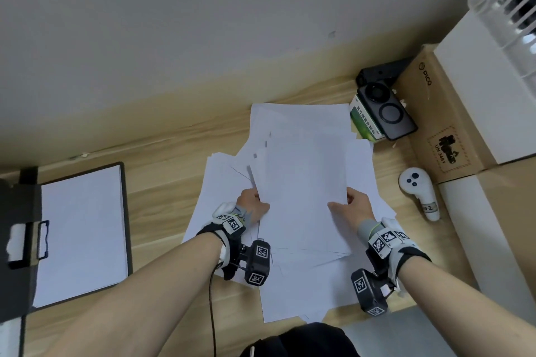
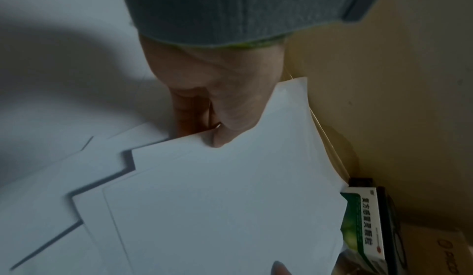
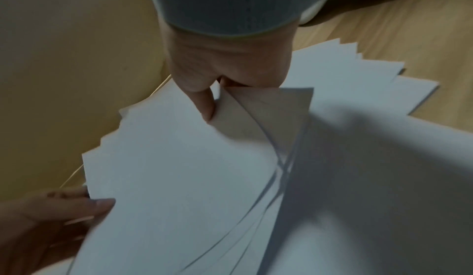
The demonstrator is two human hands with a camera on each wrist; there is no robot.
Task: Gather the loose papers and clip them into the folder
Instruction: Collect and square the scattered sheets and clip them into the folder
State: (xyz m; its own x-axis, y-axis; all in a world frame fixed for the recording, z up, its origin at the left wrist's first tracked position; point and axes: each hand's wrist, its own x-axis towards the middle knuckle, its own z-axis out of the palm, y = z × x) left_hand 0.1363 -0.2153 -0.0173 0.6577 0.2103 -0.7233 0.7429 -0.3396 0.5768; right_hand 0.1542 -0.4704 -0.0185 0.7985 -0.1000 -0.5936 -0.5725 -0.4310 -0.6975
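A messy spread of white loose papers (image 1: 301, 130) covers the middle of the wooden desk. I hold a lifted bundle of sheets (image 1: 301, 191) over it. My left hand (image 1: 253, 203) pinches the bundle's left edge, thumb on top. My right hand (image 1: 352, 203) pinches the right edge (image 3: 204, 105), thumb on top and fingers hidden beneath. The left wrist view shows the left hand (image 2: 220, 117) at the fanned sheets (image 2: 217, 208). The black folder (image 1: 124, 211) lies open at the left with a white sheet (image 1: 81, 235) in it and its clip (image 1: 40, 240) at the left side.
A green box (image 1: 364, 124) with a dark phone (image 1: 385, 113) on it sits at the back right. A white controller (image 1: 417, 191) lies right of the papers. Cardboard boxes (image 1: 452, 124) line the right side. A wall runs behind the desk.
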